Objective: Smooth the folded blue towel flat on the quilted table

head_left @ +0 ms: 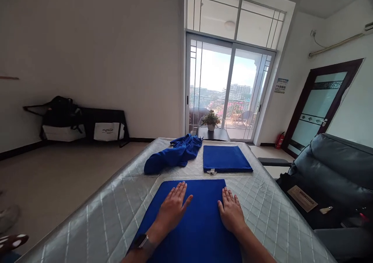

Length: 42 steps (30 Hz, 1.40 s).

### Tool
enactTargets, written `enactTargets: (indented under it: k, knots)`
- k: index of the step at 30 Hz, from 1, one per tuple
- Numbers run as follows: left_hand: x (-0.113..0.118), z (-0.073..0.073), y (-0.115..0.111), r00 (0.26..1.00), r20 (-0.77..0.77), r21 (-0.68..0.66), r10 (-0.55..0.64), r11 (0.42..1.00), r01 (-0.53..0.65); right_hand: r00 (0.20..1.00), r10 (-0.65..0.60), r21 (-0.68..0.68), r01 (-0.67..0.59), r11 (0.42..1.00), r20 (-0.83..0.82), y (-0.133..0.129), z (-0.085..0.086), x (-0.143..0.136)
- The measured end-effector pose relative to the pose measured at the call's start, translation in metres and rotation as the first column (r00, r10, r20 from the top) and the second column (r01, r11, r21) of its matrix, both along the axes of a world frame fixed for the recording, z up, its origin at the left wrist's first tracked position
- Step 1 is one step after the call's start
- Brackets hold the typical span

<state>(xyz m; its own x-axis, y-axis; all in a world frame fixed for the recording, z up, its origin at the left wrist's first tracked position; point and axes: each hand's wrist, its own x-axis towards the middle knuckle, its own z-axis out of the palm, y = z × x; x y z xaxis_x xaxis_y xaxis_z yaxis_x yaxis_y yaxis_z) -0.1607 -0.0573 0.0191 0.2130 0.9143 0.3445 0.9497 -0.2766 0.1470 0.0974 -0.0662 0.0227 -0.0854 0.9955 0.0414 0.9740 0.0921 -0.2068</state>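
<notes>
A blue towel (201,224) lies flat on the quilted grey table (271,212) right in front of me. My left hand (173,208) rests palm down on its left half, fingers spread, with a watch on the wrist. My right hand (231,212) presses flat on its right half. Beyond them a folded blue towel (225,159) with a small white tag lies squared up at the far right. A crumpled blue towel (176,154) is heaped at the far left.
A dark leather sofa (335,173) stands to the right of the table. A small potted plant (211,120) sits on a low table by the sliding glass door. Black bags (75,123) lean against the left wall. A red fire extinguisher (279,140) stands near the door.
</notes>
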Motion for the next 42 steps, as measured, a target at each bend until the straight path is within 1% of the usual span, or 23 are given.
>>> enactTargets:
  k: [1, 2, 3, 4, 5, 6, 7, 9, 10, 12, 15, 18, 20, 22, 24, 26, 29, 34, 42]
  knots:
    - [0.023, 0.002, -0.008, 0.992, 0.003, -0.012, -0.125, 0.992, 0.125, 1.000, 0.000, 0.000, 0.000, 1.000, 0.000, 0.000, 0.000, 0.001]
    - [0.047, 0.002, -0.015, 0.965, 0.003, -0.020, -0.262, 0.965, 0.262, 1.000, 0.010, -0.003, -0.010, 1.000, 0.007, 0.000, -0.001, 0.001]
    - [0.069, 0.000, -0.020, 0.932, 0.013, -0.026, -0.361, 0.932, 0.361, 0.999, 0.027, -0.006, -0.026, 1.000, 0.021, 0.000, -0.002, 0.002]
    - [0.090, -0.002, -0.023, 0.912, 0.034, -0.031, -0.409, 0.912, 0.410, 0.998, 0.047, -0.009, -0.047, 0.999, 0.038, -0.001, -0.002, 0.004]
    - [0.107, -0.004, -0.023, 0.900, 0.056, -0.040, -0.433, 0.900, 0.435, 0.996, 0.067, -0.013, -0.066, 0.998, 0.053, -0.001, -0.003, 0.005]
    - [0.119, -0.007, -0.020, 0.899, 0.078, -0.048, -0.431, 0.899, 0.436, 0.994, 0.085, -0.014, -0.084, 0.996, 0.063, -0.001, -0.004, 0.006]
    - [0.128, -0.009, -0.016, 0.905, 0.095, -0.057, -0.415, 0.905, 0.421, 0.993, 0.096, -0.014, -0.095, 0.995, 0.065, -0.001, -0.005, 0.006]
    - [0.130, -0.012, -0.003, 0.925, 0.104, -0.071, -0.367, 0.924, 0.375, 0.995, 0.087, -0.009, -0.087, 0.996, 0.052, 0.000, -0.005, 0.006]
    - [0.125, -0.013, 0.003, 0.935, 0.096, -0.073, -0.340, 0.935, 0.348, 0.996, 0.075, -0.008, -0.075, 0.997, 0.043, 0.001, -0.005, 0.006]
    - [0.105, -0.014, 0.014, 0.956, 0.068, -0.077, -0.285, 0.954, 0.290, 0.999, 0.040, -0.010, -0.040, 0.999, 0.027, 0.002, -0.005, 0.004]
    - [0.058, -0.014, 0.021, 0.984, 0.020, -0.113, -0.175, 0.978, 0.176, 1.000, 0.010, -0.010, -0.009, 1.000, 0.008, 0.003, -0.003, 0.002]
    - [0.004, -0.015, 0.017, 0.998, -0.022, -0.159, -0.052, 0.986, 0.048, 1.000, 0.014, -0.007, -0.014, 1.000, -0.009, 0.002, -0.002, 0.002]
    - [-0.029, -0.019, 0.011, 0.999, -0.036, -0.172, 0.012, 0.985, -0.018, 1.000, 0.016, -0.009, -0.016, 1.000, -0.018, 0.001, -0.002, 0.002]
    - [-0.056, -0.026, 0.006, 0.998, -0.040, -0.172, 0.055, 0.983, -0.061, 1.000, 0.017, -0.009, -0.017, 1.000, -0.018, 0.001, -0.001, 0.003]
    - [-0.076, -0.033, 0.002, 0.997, -0.034, -0.157, 0.071, 0.985, -0.076, 1.000, 0.018, -0.008, -0.018, 1.000, -0.012, 0.001, -0.001, 0.003]
    - [-0.086, -0.040, 0.000, 0.998, -0.018, -0.132, 0.065, 0.989, -0.067, 1.000, 0.021, -0.006, -0.022, 1.000, -0.005, 0.001, -0.001, 0.003]
    - [-0.089, -0.044, 0.001, 0.997, 0.006, -0.112, 0.073, 0.991, -0.072, 1.000, 0.022, -0.004, -0.022, 1.000, 0.013, 0.002, -0.002, 0.002]
    - [-0.084, -0.040, 0.000, 0.995, 0.007, -0.128, 0.097, 0.987, -0.095, 0.999, 0.012, -0.004, -0.011, 1.000, 0.042, 0.003, -0.003, 0.001]
    - [-0.081, -0.037, -0.002, 0.994, 0.039, -0.101, 0.105, 0.990, -0.101, 0.998, 0.019, 0.000, -0.019, 1.000, 0.065, 0.005, -0.006, 0.002]
